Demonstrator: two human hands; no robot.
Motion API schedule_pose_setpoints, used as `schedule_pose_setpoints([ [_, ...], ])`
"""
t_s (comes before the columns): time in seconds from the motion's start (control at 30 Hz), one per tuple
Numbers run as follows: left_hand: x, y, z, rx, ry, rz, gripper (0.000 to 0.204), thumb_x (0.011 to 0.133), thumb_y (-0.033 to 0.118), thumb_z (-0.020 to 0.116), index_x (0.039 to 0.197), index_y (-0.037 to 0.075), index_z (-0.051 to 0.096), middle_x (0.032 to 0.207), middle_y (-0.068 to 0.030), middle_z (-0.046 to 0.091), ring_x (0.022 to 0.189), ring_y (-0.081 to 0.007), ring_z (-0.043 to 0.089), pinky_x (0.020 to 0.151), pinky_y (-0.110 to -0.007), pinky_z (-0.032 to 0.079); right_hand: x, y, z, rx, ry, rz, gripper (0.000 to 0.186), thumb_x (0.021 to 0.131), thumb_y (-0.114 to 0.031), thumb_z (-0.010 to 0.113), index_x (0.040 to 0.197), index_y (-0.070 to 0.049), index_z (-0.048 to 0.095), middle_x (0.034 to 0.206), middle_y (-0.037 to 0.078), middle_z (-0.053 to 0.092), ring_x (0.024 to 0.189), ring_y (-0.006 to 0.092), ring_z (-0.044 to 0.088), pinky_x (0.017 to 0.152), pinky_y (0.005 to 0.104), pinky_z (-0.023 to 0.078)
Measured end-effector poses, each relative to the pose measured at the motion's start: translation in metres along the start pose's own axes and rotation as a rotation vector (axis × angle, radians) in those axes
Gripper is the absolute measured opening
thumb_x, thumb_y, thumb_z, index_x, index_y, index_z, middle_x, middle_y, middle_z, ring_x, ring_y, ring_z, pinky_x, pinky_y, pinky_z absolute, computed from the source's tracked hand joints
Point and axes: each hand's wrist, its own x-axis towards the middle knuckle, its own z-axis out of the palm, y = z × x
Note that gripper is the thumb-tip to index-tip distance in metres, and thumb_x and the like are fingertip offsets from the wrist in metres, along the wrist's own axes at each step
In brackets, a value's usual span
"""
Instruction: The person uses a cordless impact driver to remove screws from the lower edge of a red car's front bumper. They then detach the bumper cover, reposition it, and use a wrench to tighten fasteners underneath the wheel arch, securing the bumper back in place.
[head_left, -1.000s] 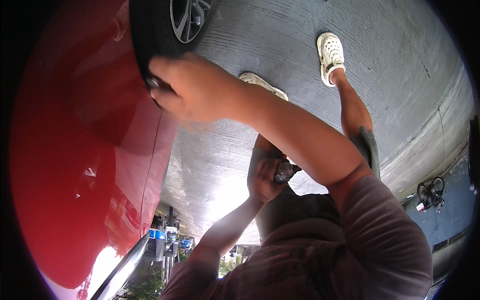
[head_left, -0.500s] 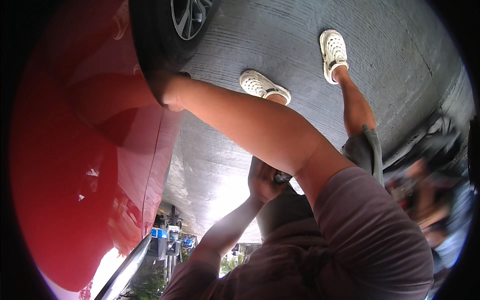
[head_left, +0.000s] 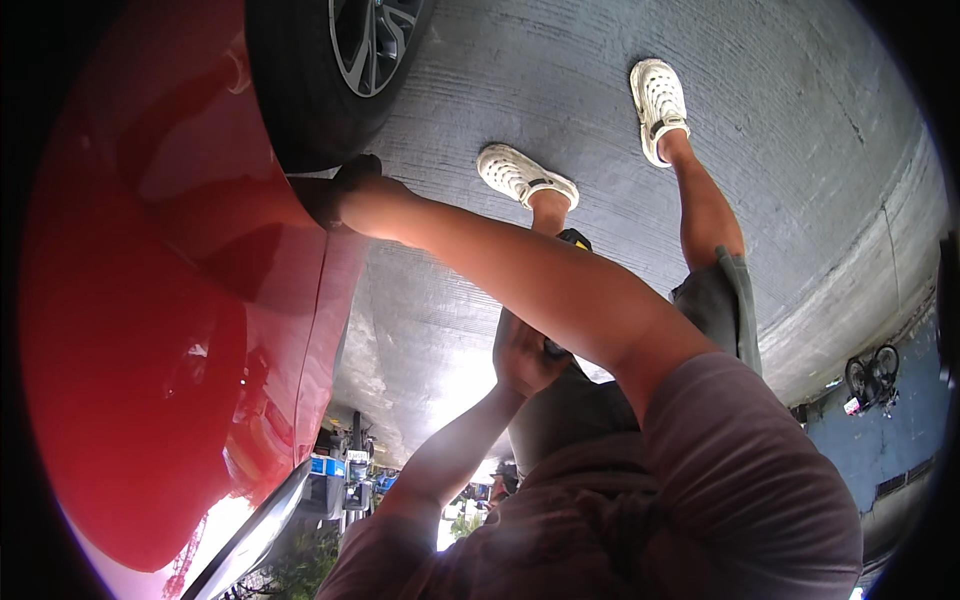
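Note:
My right arm crosses the view to the wheel arch of a red car (head_left: 190,330). At the edge of the arch is my right hand (head_left: 370,207), close to the tyre (head_left: 300,140). Its fingers are lost in shadow, with a dark shape by them that I cannot make out. Lower down, in front of my dark shorts, my left hand (head_left: 524,358) closes round a dark thing (head_left: 556,348), mostly covered by my right forearm. Above that forearm pokes out a small black and yellow piece (head_left: 575,239); whether it belongs to the same thing I cannot tell.
My feet, in pale clogs (head_left: 527,176), stand on ridged grey concrete (head_left: 540,80) beside the car. A parked motorcycle (head_left: 872,378) is by a blue wall (head_left: 900,440) on the right. Vehicles (head_left: 357,465) appear beyond the car at the lower left.
My right hand has shifted slightly down and right along the wheel arch, and the dark shape shows more. The black and yellow piece has come into view. The blurred people at the right are gone.

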Motion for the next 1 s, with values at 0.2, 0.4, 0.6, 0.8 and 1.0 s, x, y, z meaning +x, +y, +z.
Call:
schedule_pose_setpoints([
  [0.2, 0.01, 0.008, -0.003, 0.03, 0.003, 0.027, 0.061, 0.083, 0.04, 0.09, 0.131, 0.005, 0.073, 0.126, -0.0136, 0.076, 0.12, -0.0356, 0.07, 0.103, -0.046, 0.055, -0.092, -0.002, -0.021, -0.005, -0.136, 0.122, 0.049, 0.115, -0.039, 0.046, 0.128, 0.003, 0.066, 0.1, 0.023, 0.077, 0.096, 0.0413, 0.076, 0.088, 0.0524, 0.06],
  [0.4, -0.004, -0.011, 0.029, -0.435, -0.098, -0.443, 0.067, 0.078, 0.038, 0.094, 0.135, 0.012, 0.071, 0.133, -0.0111, 0.073, 0.132, -0.0325, 0.064, 0.099, -0.048, 0.058, -0.146, -0.051, -0.045, -0.274, 0.058, -0.143, 0.025, 0.106, -0.017, 0.06, 0.113, 0.006, 0.064, 0.087, 0.024, 0.075, 0.085, 0.0452, 0.076, 0.081, 0.0527, 0.06],
  [0.6, 0.011, 0.02, -0.007, -0.019, -0.03, -0.106, 0.067, 0.072, 0.024, 0.094, 0.134, 0.012, 0.07, 0.126, -0.0074, 0.075, 0.127, -0.0318, 0.066, 0.1, -0.046, 0.059, -0.098, -0.075, -0.08, -0.095, 0.207, -0.413, 0.019, 0.102, -0.014, 0.063, 0.102, 0.004, 0.069, 0.085, 0.023, 0.075, 0.071, 0.0415, 0.073, 0.069, 0.0487, 0.06],
  [0.8, 0.011, 0.022, -0.014, -0.086, 0.007, -0.085, 0.071, 0.067, 0.015, 0.094, 0.133, 0.01, 0.071, 0.124, -0.01, 0.075, 0.126, -0.0337, 0.067, 0.1, -0.046, 0.06, 0.031, -0.046, -0.075, -0.431, 0.191, -0.647, 0.023, 0.103, -0.018, 0.065, 0.105, 0.003, 0.072, 0.087, 0.019, 0.075, 0.077, 0.0336, 0.074, 0.071, 0.0426, 0.061],
  [1.0, 0.012, 0.019, -0.015, -0.072, 0.035, -0.083, 0.07, 0.066, 0.012, 0.094, 0.132, 0.01, 0.071, 0.124, -0.0109, 0.075, 0.124, -0.0345, 0.068, 0.097, -0.045, 0.061, 0.011, -0.039, -0.038, -0.126, 0.343, -0.408, 0.024, 0.106, -0.013, 0.06, 0.12, 0.001, 0.074, 0.092, 0.018, 0.077, 0.085, 0.0335, 0.075, 0.076, 0.0427, 0.061],
])
